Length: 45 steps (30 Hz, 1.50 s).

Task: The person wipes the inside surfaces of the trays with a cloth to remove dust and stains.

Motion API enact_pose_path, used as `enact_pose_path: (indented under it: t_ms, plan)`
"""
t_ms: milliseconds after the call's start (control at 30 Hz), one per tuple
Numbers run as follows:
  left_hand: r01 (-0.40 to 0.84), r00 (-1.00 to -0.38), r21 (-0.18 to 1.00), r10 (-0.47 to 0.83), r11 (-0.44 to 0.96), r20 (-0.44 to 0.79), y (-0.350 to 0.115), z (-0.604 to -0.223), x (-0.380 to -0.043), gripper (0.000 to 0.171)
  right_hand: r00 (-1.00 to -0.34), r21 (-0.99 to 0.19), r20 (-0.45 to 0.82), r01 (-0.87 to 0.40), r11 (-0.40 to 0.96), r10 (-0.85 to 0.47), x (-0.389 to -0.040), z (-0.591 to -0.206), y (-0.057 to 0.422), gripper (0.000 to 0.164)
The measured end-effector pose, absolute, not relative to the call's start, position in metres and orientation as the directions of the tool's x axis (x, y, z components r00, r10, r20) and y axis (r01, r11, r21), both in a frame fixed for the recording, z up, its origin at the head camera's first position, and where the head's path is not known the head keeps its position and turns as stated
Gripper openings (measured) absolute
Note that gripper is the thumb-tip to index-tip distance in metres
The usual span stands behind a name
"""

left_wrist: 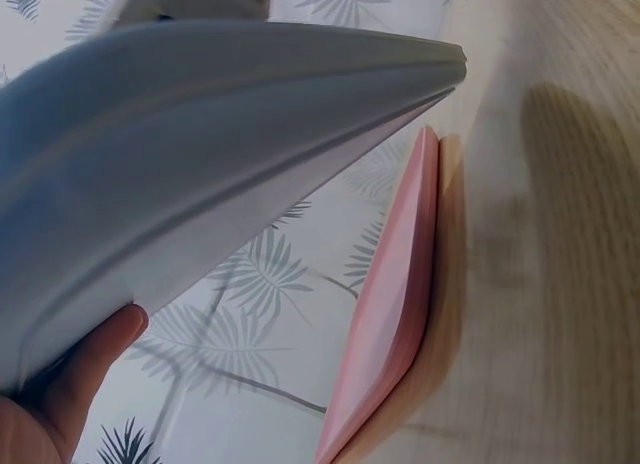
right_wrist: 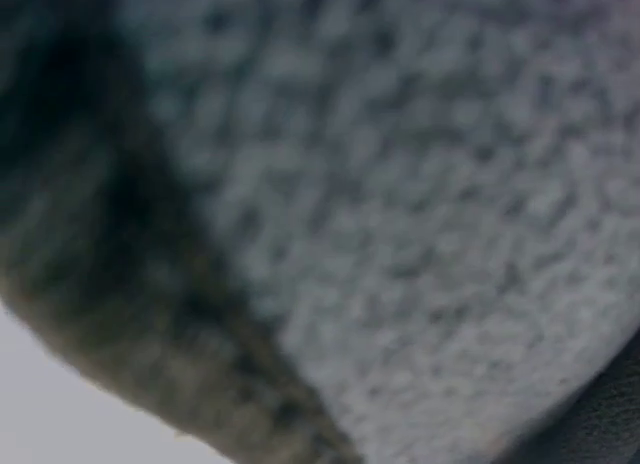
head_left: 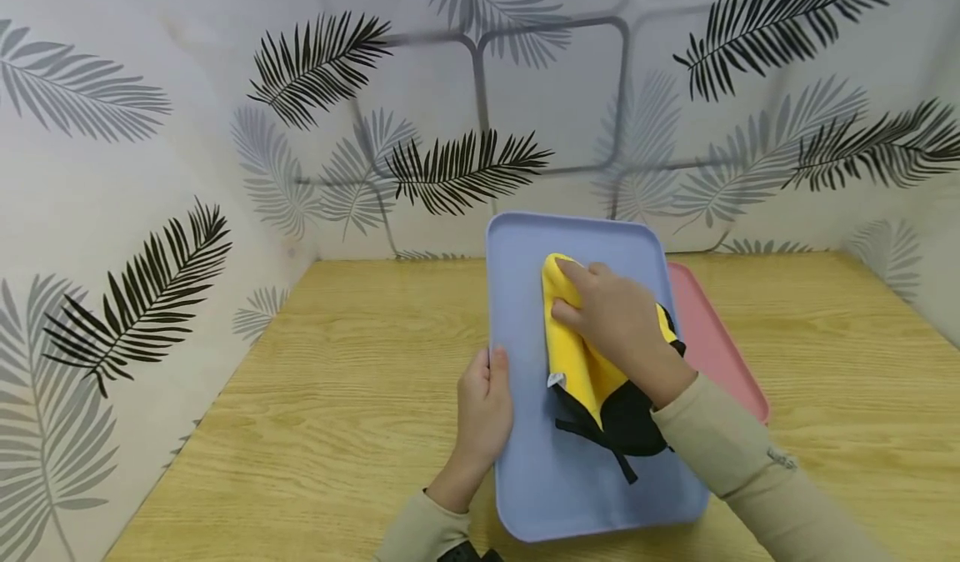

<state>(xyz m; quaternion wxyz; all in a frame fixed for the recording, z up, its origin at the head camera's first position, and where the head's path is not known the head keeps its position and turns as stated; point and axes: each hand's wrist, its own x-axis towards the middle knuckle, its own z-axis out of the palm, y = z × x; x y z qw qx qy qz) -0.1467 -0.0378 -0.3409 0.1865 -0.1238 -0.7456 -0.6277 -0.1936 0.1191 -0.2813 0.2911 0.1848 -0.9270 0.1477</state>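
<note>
A light blue rectangular tray (head_left: 525, 479) is held tilted above the table. My left hand (head_left: 483, 412) grips its left rim, and in the left wrist view a fingertip of that hand (left_wrist: 85, 384) lies against the tray's edge (left_wrist: 200, 154). On the tray's inner face lies a cloth (head_left: 573, 370), yellow with black parts, a small white label and loose black straps. The right hand (head_left: 618, 320) holds this cloth against the tray, partly covering it. Blurred grey and dark fabric (right_wrist: 430, 234) fills the right wrist view, where no fingers show.
Behind the blue tray, a pink tray (head_left: 712, 341) sits at the right on the wooden table (head_left: 337, 362). A wall covering with a leaf pattern (head_left: 420, 95) rises at the table's back and left edges.
</note>
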Motion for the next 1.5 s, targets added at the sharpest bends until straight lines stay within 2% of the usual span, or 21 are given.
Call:
enact_pose_path:
  t_ms: [167,400,800,1100,1267,1500]
  plan:
    - [0.439,-0.886,0.877,-0.069,0.196,0.459,-0.040,-0.340,-0.149,0.026,-0.842,-0.208,0.496,-0.353,0.912,-0.213,-0.201,-0.286,0.139,0.042]
    - [0.416,-0.895,0.890,-0.090,0.189,0.437,-0.043,-0.339,-0.151,0.026,-0.844,-0.200,0.500,-0.331,0.922,-0.195,-0.207,-0.292,0.160,0.040]
    - [0.420,-0.894,0.884,-0.072,0.204,0.442,-0.048,-0.343,-0.152,0.028,-0.927,-0.279,0.369,-0.179,0.943,-0.067,-0.214,-0.310,0.189,0.045]
    - [0.414,-0.900,0.889,-0.058,0.195,0.432,-0.049,-0.342,-0.152,0.028,-0.923,-0.308,0.380,-0.188,0.933,-0.061,-0.212,-0.310,0.187,0.044]
    - [0.421,-0.897,0.887,-0.055,0.190,0.438,-0.047,-0.339,-0.153,0.027,-0.907,-0.350,0.413,-0.248,0.903,-0.089,-0.211,-0.308,0.179,0.044]
    - [0.421,-0.896,0.886,-0.064,0.193,0.439,-0.043,-0.336,-0.157,0.027,-0.895,-0.328,0.430,-0.280,0.902,-0.121,-0.208,-0.298,0.157,0.043]
